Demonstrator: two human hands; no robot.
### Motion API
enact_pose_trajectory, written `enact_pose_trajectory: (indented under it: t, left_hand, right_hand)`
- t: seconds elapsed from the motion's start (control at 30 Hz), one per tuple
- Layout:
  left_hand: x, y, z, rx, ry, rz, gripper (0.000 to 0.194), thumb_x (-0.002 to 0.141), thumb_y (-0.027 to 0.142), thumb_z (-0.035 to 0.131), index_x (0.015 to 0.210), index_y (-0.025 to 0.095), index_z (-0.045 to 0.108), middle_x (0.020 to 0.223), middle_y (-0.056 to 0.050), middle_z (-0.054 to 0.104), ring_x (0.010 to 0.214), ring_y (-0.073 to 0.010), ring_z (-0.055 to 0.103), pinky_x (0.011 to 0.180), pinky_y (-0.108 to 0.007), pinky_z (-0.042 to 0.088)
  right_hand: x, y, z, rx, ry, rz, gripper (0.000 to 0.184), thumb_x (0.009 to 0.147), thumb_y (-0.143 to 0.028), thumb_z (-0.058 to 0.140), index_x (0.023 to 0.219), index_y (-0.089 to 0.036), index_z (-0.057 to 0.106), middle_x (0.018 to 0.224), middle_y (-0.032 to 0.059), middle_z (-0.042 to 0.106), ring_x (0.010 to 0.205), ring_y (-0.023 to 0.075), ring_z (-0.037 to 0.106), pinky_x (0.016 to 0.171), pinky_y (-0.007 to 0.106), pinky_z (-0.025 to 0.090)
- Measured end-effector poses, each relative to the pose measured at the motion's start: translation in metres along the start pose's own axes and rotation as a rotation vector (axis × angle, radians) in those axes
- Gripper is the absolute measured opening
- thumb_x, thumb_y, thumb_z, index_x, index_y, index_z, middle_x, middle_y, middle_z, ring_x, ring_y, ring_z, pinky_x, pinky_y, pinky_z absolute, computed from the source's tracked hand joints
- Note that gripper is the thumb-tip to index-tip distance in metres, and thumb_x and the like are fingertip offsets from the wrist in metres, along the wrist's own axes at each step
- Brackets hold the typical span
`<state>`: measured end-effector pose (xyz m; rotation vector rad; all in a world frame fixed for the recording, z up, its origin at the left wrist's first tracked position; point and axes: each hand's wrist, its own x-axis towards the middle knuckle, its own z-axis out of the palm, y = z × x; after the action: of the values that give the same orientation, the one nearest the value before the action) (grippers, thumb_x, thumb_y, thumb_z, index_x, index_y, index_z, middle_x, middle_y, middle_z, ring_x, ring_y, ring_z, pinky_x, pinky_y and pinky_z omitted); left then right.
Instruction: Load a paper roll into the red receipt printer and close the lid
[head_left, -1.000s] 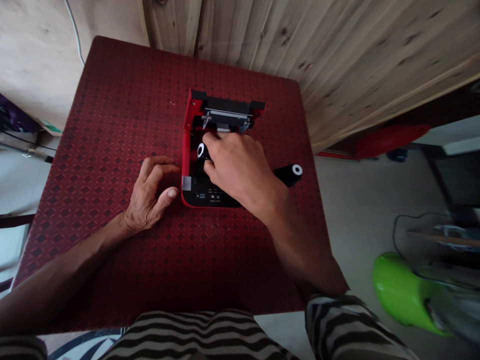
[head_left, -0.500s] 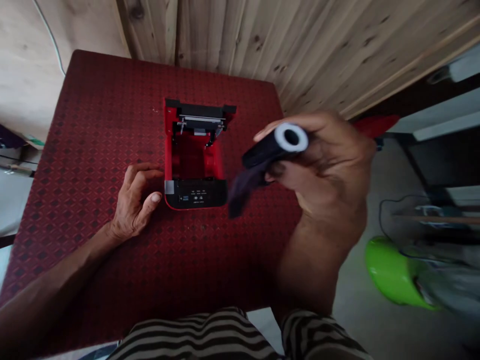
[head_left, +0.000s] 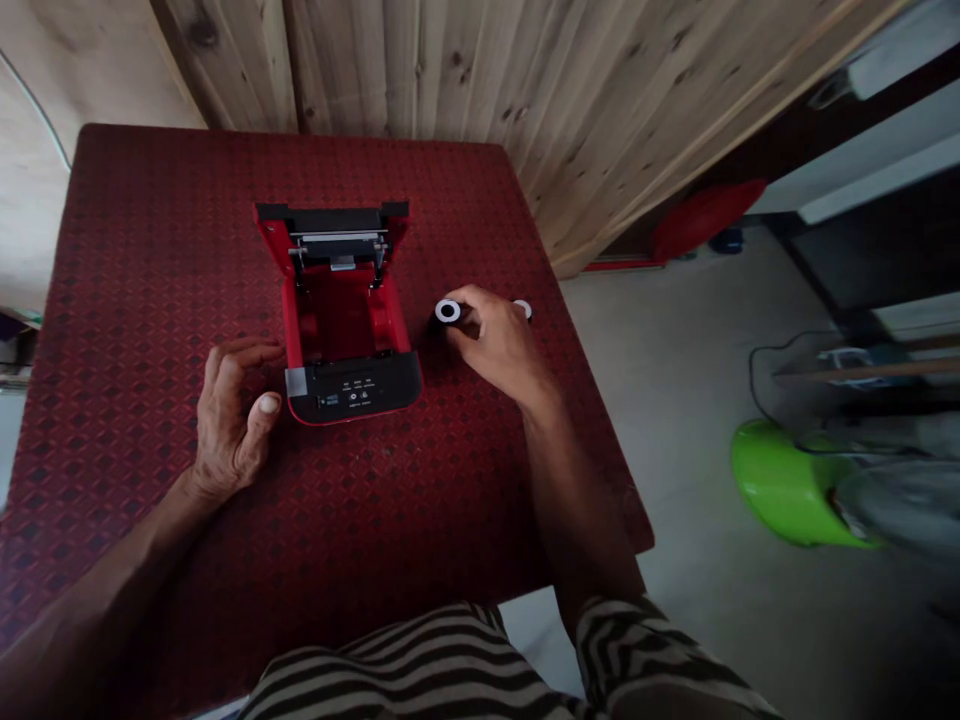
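Observation:
A red and black label printer [head_left: 352,385] sits on the table with its lid [head_left: 334,225] raised and its red inner bay bare. To its right, my right hand [head_left: 499,340] grips a black ribbon roll [head_left: 448,312] with a white core end facing me. Behind that hand shows the white end of a second roll [head_left: 523,309], mostly hidden. My left hand [head_left: 236,410] rests on the table at the printer's left side, fingers loosely curved and apart, holding nothing; its fingertips are close to the casing, and I cannot tell if they touch it.
The table [head_left: 165,240] has a red patterned cover and stands against a wooden plank wall [head_left: 420,70]. Past its right edge are a bright green bin [head_left: 780,490] on the floor and a red rounded object [head_left: 705,220] by the wall.
My right hand has taken the black roll out of the printer's bay and carried it right, down beside the second roll. My left hand has stayed by the printer. The view has shifted right.

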<state>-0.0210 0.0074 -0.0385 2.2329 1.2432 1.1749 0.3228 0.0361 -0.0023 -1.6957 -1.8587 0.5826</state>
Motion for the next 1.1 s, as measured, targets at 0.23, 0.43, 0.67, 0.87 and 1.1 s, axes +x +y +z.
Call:
enact_pose_trajectory:
  t: [0.23, 0.43, 0.67, 0.87, 1.1]
  left_hand:
    - [0.002, 0.002, 0.000, 0.022, 0.002, -0.020, 0.046, 0.110, 0.059, 0.042, 0.133, 0.026, 0.064, 0.127, -0.011, 0.068, 0.121, -0.0339, 0.063, 0.102, -0.056, 0.052]
    - [0.002, 0.003, -0.001, 0.037, 0.012, -0.031, 0.047, 0.110, 0.059, 0.042, 0.133, 0.025, 0.065, 0.128, -0.012, 0.069, 0.122, -0.0349, 0.063, 0.103, -0.057, 0.051]
    - [0.002, 0.003, -0.001, 0.031, 0.011, -0.049, 0.048, 0.109, 0.061, 0.042, 0.133, 0.027, 0.065, 0.130, -0.011, 0.070, 0.123, -0.0360, 0.064, 0.104, -0.058, 0.051]
    - [0.002, 0.001, -0.001, 0.036, 0.014, -0.030, 0.046, 0.109, 0.060, 0.043, 0.132, 0.028, 0.065, 0.130, -0.010, 0.070, 0.124, -0.0359, 0.064, 0.105, -0.058, 0.052]
    - [0.002, 0.000, -0.001, 0.022, 0.002, -0.012, 0.045, 0.110, 0.060, 0.042, 0.131, 0.027, 0.065, 0.128, -0.011, 0.069, 0.124, -0.0358, 0.063, 0.104, -0.058, 0.052]
  right_hand:
    - [0.000, 0.014, 0.007, -0.075, -0.014, 0.090, 0.043, 0.089, -0.013, 0.061, 0.132, -0.016, 0.067, 0.122, 0.0132, 0.081, 0.104, 0.0279, 0.076, 0.095, 0.046, 0.059]
    - [-0.034, -0.013, -0.016, -0.113, 0.144, 0.043, 0.055, 0.092, -0.012, 0.064, 0.147, -0.015, 0.064, 0.143, 0.0188, 0.073, 0.101, 0.0252, 0.077, 0.096, 0.048, 0.063]
    - [-0.074, 0.013, -0.049, 0.049, 0.758, 0.297, 0.043, 0.090, -0.055, 0.078, 0.122, -0.027, 0.071, 0.118, 0.0108, 0.078, 0.104, 0.0279, 0.076, 0.092, 0.050, 0.064]
    - [-0.047, 0.056, -0.001, 0.119, 0.500, 0.488, 0.077, 0.073, -0.063, 0.089, 0.131, -0.018, 0.065, 0.134, 0.0205, 0.075, 0.113, 0.0315, 0.074, 0.103, 0.054, 0.058]
    - [-0.030, 0.061, 0.022, -0.172, 0.630, 0.418, 0.013, 0.086, -0.033, 0.075, 0.090, -0.024, 0.067, 0.101, 0.0090, 0.076, 0.100, 0.0287, 0.070, 0.099, 0.053, 0.057]
